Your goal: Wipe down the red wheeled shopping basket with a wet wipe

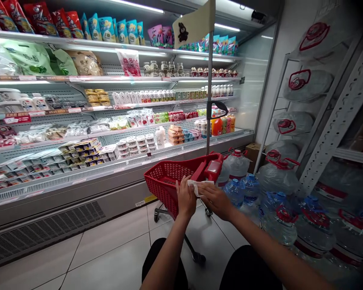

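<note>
A small red shopping cart (161,189) with a perforated basket stands before me, a pole with a cream flag (193,25) rising from its far right side. My right hand (215,198) has a white wipe (199,187) under its fingers, pressed against the cart's near edge. My left hand (186,197) is at the near rim just beside it, fingers stretched upward and apart, close to the wipe's left end. Whether the left fingertips touch the wipe is hard to make out.
A lit refrigerated display (109,161) with dairy tubs, bottles and bags runs along the left and back. Large water bottles (286,225) crowd the floor at right, beside a white metal rack (335,117) of more. Pale floor tiles (115,257) lie below.
</note>
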`<state>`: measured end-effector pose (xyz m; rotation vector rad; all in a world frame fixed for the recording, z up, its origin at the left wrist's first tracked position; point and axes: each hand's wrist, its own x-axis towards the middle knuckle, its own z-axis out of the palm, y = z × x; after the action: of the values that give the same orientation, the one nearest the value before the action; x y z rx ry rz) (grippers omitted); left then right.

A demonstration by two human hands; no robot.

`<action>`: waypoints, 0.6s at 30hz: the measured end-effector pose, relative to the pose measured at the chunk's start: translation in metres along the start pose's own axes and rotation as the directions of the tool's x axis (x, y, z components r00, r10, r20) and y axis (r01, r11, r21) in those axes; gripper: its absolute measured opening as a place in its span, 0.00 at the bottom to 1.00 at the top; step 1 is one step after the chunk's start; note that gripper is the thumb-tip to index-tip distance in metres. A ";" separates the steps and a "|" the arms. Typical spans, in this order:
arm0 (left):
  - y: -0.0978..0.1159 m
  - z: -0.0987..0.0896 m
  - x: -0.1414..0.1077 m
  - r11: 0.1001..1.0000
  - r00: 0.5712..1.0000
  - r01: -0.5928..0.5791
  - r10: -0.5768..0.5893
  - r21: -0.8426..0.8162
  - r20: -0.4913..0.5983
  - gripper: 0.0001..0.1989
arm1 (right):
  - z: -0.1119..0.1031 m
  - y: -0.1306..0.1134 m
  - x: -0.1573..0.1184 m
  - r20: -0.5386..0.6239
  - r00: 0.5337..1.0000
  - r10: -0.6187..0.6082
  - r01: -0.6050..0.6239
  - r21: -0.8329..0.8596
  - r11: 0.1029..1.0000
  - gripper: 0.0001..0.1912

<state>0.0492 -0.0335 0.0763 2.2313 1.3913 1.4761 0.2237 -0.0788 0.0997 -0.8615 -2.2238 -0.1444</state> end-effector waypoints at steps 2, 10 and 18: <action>0.003 -0.007 -0.003 0.999 0.999 -0.048 0.048 -0.005 0.015 0.24 | 0.010 0.005 0.003 -0.080 0.995 0.051 -0.052 -0.007 0.999 0.24; -0.013 -0.047 -0.002 0.986 0.978 -0.151 0.138 0.078 0.154 0.30 | 0.016 0.054 -0.005 -0.144 0.975 0.169 -0.182 -0.088 0.979 0.24; 0.000 -0.075 0.003 0.968 0.993 -0.111 0.097 0.226 0.071 0.19 | 0.007 0.086 -0.008 -0.279 0.878 0.388 -0.424 -0.083 0.902 0.28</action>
<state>-0.0086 -0.0584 0.1166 2.4997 1.5179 1.3258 0.2769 -0.0150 0.0763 -1.2949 -1.7638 -0.2015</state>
